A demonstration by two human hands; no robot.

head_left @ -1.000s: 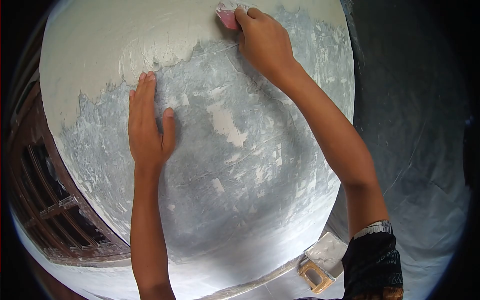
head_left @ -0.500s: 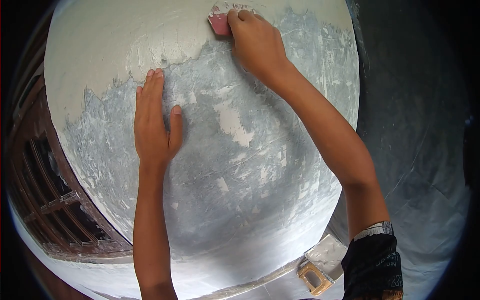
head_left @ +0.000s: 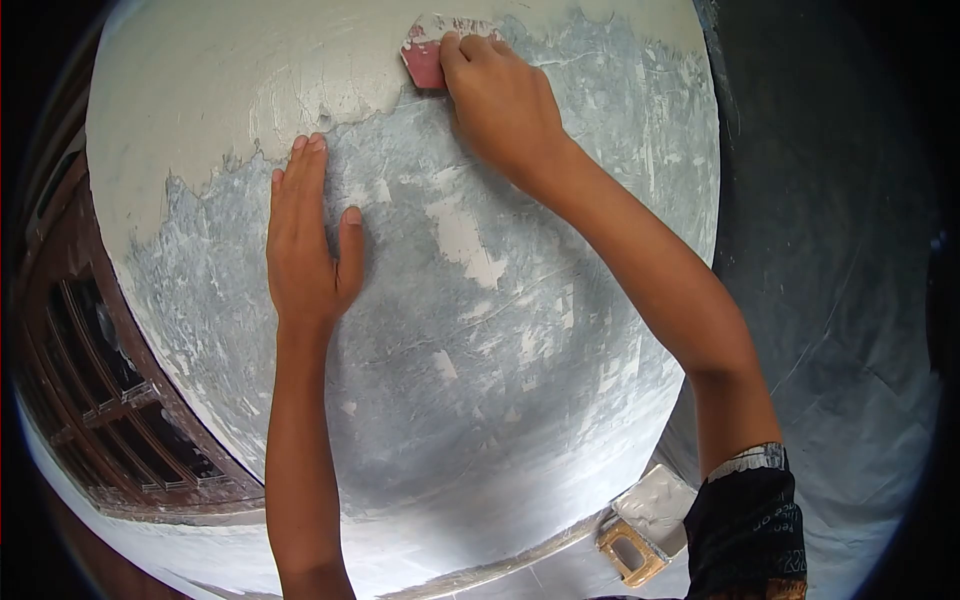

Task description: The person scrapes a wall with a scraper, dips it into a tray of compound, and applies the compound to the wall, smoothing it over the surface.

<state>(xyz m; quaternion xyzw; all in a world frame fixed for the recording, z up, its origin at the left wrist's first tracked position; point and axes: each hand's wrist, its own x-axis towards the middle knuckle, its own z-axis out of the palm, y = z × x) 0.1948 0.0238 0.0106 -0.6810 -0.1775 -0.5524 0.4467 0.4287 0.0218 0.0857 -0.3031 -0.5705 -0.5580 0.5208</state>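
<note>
A grey wall (head_left: 420,300) with pale scuffed patches fills the middle of the head view. Smooth cream putty (head_left: 220,80) covers its upper part and ends in a ragged lower edge. My right hand (head_left: 508,110) grips a pink putty scraper (head_left: 428,64), smeared with putty, against the wall at that edge. The scraper's right part is hidden behind my fingers. My left hand (head_left: 308,235) lies flat on the grey surface, fingers pointing up and thumb apart, with its fingertips near the putty's edge. It holds nothing.
At the left is a dark brown wooden frame with slatted panels (head_left: 130,400). On the floor at lower right, a putty-smeared container (head_left: 655,508) stands beside a yellowish stool-like object with an opening (head_left: 645,572). Dark sheeting (head_left: 830,280) hangs along the right.
My right hand and the scraper have moved slightly down and to the left along the putty's edge. My left hand has stayed in place.
</note>
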